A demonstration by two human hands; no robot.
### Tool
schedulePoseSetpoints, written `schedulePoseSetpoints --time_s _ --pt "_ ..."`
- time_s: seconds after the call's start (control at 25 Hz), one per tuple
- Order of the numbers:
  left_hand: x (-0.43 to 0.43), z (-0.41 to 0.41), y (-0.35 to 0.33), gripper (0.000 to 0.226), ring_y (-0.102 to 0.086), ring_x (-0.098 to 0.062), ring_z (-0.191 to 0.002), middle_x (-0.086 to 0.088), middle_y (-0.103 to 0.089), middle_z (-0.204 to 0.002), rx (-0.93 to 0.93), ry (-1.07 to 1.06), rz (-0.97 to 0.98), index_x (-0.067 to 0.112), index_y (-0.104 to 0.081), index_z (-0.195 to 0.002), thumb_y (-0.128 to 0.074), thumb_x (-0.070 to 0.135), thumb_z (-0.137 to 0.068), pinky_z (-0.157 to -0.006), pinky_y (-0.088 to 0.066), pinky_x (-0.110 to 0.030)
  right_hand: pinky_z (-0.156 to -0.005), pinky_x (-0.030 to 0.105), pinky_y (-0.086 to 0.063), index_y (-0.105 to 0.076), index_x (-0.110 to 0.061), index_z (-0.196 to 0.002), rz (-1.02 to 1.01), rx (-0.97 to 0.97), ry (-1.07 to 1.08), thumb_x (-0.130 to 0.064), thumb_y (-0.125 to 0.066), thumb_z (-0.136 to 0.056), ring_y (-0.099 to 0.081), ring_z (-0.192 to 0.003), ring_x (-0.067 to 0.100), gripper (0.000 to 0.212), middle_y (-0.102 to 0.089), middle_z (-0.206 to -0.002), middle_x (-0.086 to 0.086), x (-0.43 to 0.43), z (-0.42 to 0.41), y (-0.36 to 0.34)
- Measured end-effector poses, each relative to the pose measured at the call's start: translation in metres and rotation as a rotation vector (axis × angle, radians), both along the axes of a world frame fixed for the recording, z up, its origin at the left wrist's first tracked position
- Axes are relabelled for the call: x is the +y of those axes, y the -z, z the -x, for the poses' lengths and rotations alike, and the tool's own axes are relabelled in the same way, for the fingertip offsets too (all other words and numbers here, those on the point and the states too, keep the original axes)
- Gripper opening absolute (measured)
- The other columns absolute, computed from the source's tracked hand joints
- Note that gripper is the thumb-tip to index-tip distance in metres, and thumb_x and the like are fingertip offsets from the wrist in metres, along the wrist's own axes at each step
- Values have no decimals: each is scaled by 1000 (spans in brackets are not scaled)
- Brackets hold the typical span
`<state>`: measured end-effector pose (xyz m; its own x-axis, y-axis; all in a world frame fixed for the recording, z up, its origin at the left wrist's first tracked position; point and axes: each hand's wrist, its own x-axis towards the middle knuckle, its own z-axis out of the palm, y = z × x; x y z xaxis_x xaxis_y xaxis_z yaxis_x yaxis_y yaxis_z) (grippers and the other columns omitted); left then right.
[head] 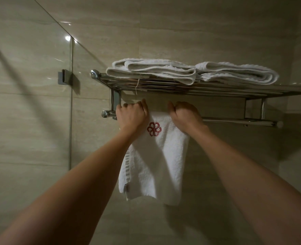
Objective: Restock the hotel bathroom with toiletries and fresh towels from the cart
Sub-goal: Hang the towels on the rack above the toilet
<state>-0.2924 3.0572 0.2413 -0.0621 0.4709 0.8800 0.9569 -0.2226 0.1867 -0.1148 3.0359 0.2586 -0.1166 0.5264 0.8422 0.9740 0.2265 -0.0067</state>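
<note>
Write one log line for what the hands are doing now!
step: hanging towel | left hand: grips hand towel on lower rail | right hand: grips same towel | shelf: folded towels on top

Polished chrome-look metal on rack (216,89); matt, nubby terry cloth on hanging towel (156,161) and folded towels (163,69); glossy smooth wall tiles (181,32); clear glass panel (31,85).
</note>
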Motion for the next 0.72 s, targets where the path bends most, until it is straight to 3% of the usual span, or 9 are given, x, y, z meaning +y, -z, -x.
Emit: schedulePoseSetpoints --time_s 0.16,0.32,0.48,0.6,0.72 --pt "0 -3 1 66 -61 -30 -77 -14 -71 -78 -24 -31 0 13 -69 -78 -17 41 -106 -81 -36 -41 -65 35 -36 -69 -4 -68 -135 -39 76 -42 -29 -109 -62 -63 33 69 -65 -66 17 -2 -2 3" --pt "1 -3 2 68 -62 -30 -85 -14 -71 -78 -27 -26 -1 14 -71 -80 -15 44 -104 -87 -35 -43 -69 37 -43 -75 -6 -73 -100 -102 50 -46 -28 -108 -66 -67 37 72 -69 -69 22 -2 -5 -7" --pt "9 9 5 66 -60 -33 -85 -12 -68 -77 45 77 -106 9 -70 -74 -21 45 -100 -78 -38 -39 -69 35 -43 -73 -8 -70 -72 -52 -52 -51 -25 -106 -66 -68 36 74 -69 -69 21 -2 -10 -9" --pt "10 12 4 63 -64 -33 -83 -11 -70 -80 66 94 -119 8 -71 -75 -23 39 -102 -72 -35 -36 -71 36 -48 -75 -7 -86 -62 -121 -16 -49 -23 -107 -66 -67 35 70 -70 -73 21 -4 -6 -8" --pt "5 8 3 58 -66 -34 -84 -13 -72 -86 70 66 -82 7 -70 -76 -28 35 -104 -77 -40 -38 -64 34 -45 -67 -10 -117 -65 -286 133 -32 -31 -110 -56 -60 28 43 -69 -79 17 -12 -3 -2"
